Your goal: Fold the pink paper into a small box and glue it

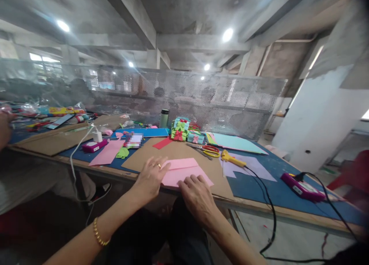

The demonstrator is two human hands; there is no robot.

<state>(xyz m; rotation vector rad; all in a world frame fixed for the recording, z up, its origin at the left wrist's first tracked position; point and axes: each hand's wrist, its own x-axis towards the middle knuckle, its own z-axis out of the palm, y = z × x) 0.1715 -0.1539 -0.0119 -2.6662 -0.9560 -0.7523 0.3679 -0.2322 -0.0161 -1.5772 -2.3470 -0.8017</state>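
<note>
A folded sheet of pink paper (184,172) lies on brown cardboard at the table's near edge, a crease running across its upper part. My left hand (150,177), with a ring on one finger, rests at the sheet's left edge with its fingers stretched out and the thumb on the paper. The fingers of my right hand (197,194) are curled over the near edge of the same sheet, gripping it there; their undersides are hidden. Beyond it lie scissors (211,152) with red and yellow handles, and a red paper strip (163,142).
A yellow glue gun (233,158) with a black cord lies on lilac paper (259,168). Purple power boxes (302,188) sit right and left. Small bow-decorated green and blue boxes (179,130) stand by a green bottle (164,119). A person's hand (4,126) is at far left.
</note>
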